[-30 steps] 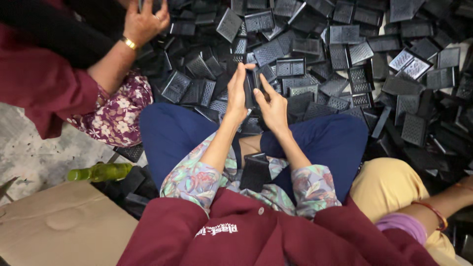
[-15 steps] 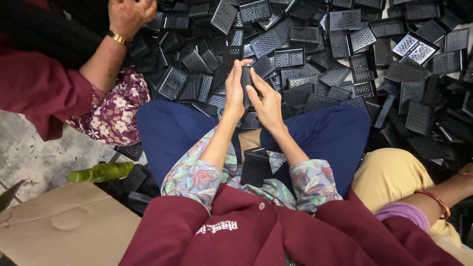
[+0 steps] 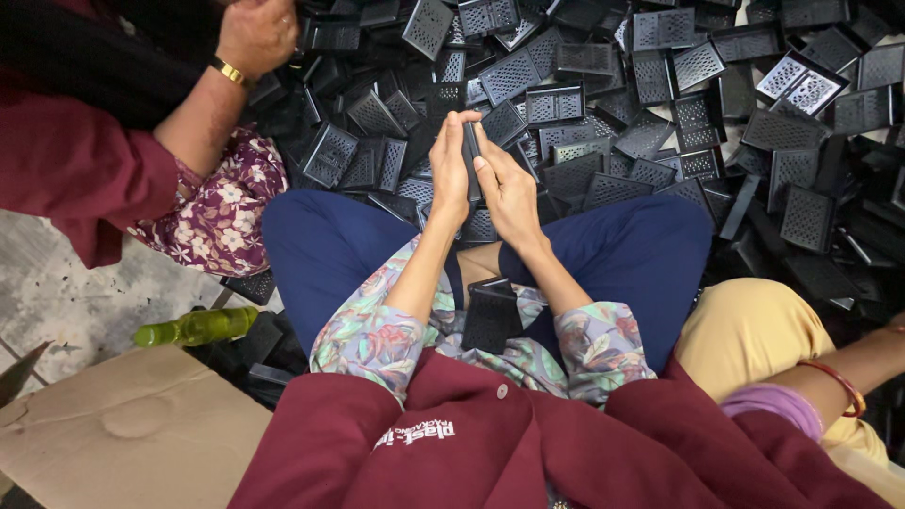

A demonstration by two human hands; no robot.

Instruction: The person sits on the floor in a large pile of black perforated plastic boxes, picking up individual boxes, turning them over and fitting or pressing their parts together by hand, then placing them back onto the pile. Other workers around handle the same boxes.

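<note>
left hand [image 3: 451,170] and right hand [image 3: 504,188] fingers clasp black grille piece [image 3: 470,155] upright between them

Pile of black perforated trays [image 3: 660,104] across the floor ahead, jumbled, overlapping. One black tray [image 3: 490,316] lies in the lap between blue trouser legs [image 3: 325,245]. Green bottle [image 3: 193,327] on its side on grey floor [image 3: 66,302], just beside flattened cardboard [image 3: 123,434]. Co-worker's hand [image 3: 255,36] upper left with gold bangle [image 3: 229,73], maroon sleeve [image 3: 75,170]. Another person's arm lower right, red bangle [image 3: 839,382], yellow trousers [image 3: 754,330].
</note>
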